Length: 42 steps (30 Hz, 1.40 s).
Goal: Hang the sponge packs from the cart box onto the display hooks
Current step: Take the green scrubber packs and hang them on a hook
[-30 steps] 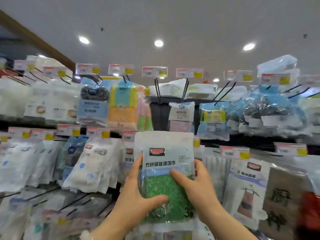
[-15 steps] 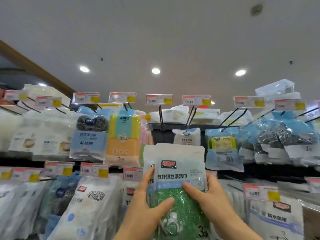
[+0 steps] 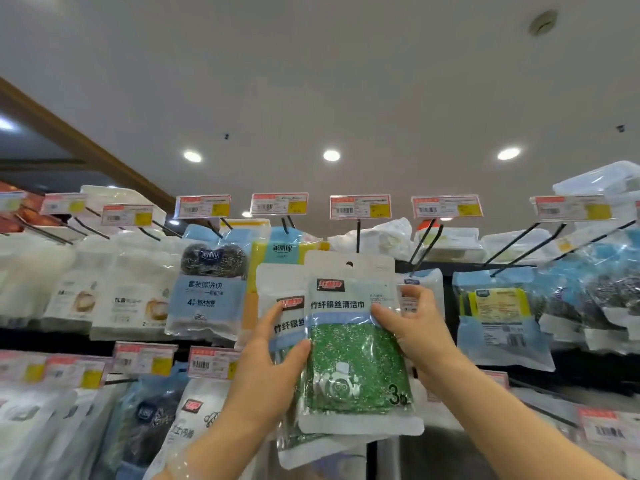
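I hold two white packs with green glittery sponges up before the top row of display hooks. The front sponge pack (image 3: 356, 348) has its hang hole just under a bare black hook (image 3: 358, 235) below a price tag. My right hand (image 3: 412, 327) grips its right edge, thumb on the front. My left hand (image 3: 270, 362) grips the second sponge pack (image 3: 284, 317), which sits behind and to the left, with the thumb against the front pack's left edge. The cart box is out of view.
Hooks with red and yellow price tags (image 3: 360, 206) run along the top row. A steel scourer pack (image 3: 207, 289) hangs at left, a yellow sponge pack (image 3: 498, 313) at right. More packs fill the lower row (image 3: 145, 410).
Both hands have raised the packs from the lower row up to the top row of hooks. The second pack has slid out to the left from behind the front one.
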Each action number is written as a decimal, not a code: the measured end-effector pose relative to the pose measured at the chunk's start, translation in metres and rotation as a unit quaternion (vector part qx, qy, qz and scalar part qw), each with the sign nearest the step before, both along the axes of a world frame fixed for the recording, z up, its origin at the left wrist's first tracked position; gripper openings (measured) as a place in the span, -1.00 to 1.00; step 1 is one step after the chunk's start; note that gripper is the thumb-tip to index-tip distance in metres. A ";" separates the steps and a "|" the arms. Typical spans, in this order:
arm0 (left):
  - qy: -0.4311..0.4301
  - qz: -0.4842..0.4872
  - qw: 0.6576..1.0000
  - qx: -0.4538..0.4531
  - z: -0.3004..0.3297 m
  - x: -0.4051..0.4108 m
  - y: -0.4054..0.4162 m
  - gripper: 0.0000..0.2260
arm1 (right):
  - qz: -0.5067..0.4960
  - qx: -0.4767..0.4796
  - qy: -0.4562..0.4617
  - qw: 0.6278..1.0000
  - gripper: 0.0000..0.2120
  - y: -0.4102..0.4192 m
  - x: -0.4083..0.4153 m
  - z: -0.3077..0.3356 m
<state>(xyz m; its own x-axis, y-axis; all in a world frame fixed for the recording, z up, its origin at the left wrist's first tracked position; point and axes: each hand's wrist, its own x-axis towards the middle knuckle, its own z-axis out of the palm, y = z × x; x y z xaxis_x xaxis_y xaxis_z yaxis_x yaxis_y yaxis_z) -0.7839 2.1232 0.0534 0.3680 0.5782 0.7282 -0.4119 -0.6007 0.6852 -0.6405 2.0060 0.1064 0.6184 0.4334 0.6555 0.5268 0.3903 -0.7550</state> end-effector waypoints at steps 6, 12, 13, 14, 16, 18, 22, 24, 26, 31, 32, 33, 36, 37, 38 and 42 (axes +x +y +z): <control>-0.003 0.023 1.000 0.001 0.018 0.007 0.011 -0.43 | 0.002 -0.015 -0.110 0.994 -0.74 0.009 0.012 0.011; -0.013 0.025 0.999 -0.021 0.022 0.017 0.018 -0.55 | 0.094 -0.017 -0.063 0.993 -0.67 0.005 0.028 0.023; -0.016 0.032 0.999 -0.020 0.022 0.019 0.019 -0.56 | 0.092 -0.006 -0.059 0.994 -0.66 0.004 0.030 0.026; -0.018 0.043 0.999 -0.014 0.023 0.020 0.020 -0.56 | 0.084 0.004 -0.062 0.995 -0.65 0.004 0.032 0.030; -0.026 0.069 0.997 0.000 0.024 0.022 0.024 -0.58 | 0.068 0.017 -0.076 0.995 -0.63 0.003 0.034 0.040; -0.033 0.095 0.995 0.003 0.026 0.022 0.027 -0.59 | 0.058 0.020 -0.086 0.994 -0.59 0.004 0.035 0.051; -0.027 0.151 0.988 0.003 0.024 0.017 0.034 -0.59 | 0.015 0.009 -0.100 0.995 -0.48 0.011 0.034 0.072; -0.018 0.171 0.985 0.005 0.022 0.013 0.037 -0.59 | 0.000 0.007 -0.105 0.994 -0.45 0.014 0.034 0.080; -0.008 0.189 0.982 0.001 0.020 0.008 0.042 -0.59 | 0.002 0.003 -0.094 0.996 -0.43 0.017 0.035 0.086; -0.004 0.190 0.982 -0.012 0.019 -0.001 0.050 -0.58 | 0.019 -0.011 -0.051 0.998 -0.45 0.025 0.039 0.090; -0.005 0.190 0.982 -0.012 0.018 -0.002 0.050 -0.58 | 0.016 -0.017 -0.053 0.998 -0.45 0.027 0.040 0.088; -0.007 0.189 0.982 -0.012 0.018 -0.002 0.050 -0.58 | 0.008 -0.022 -0.061 0.998 -0.44 0.029 0.040 0.086; -0.011 0.186 0.983 -0.008 0.018 -0.002 0.049 -0.59 | -0.008 -0.022 -0.076 0.997 -0.42 0.032 0.041 0.085; -0.009 0.185 0.983 -0.003 0.018 -0.002 0.049 -0.59 | -0.005 -0.014 -0.073 0.997 -0.42 0.032 0.041 0.087; -0.007 0.186 0.983 0.003 0.019 -0.001 0.050 -0.59 | 0.001 -0.006 -0.069 0.998 -0.42 0.032 0.042 0.090; -0.009 0.180 0.984 0.015 0.022 0.000 0.050 -0.59 | 0.004 0.005 -0.053 0.999 -0.43 0.034 0.043 0.103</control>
<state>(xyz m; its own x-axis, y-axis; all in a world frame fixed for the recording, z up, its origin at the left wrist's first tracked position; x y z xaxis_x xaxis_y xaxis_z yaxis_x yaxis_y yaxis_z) -0.7840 2.1732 0.0752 0.1308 0.6466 0.7515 -0.1804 -0.7299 0.6594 -0.5973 2.0402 0.2091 0.5413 0.4317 0.7215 0.6002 0.4026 -0.6911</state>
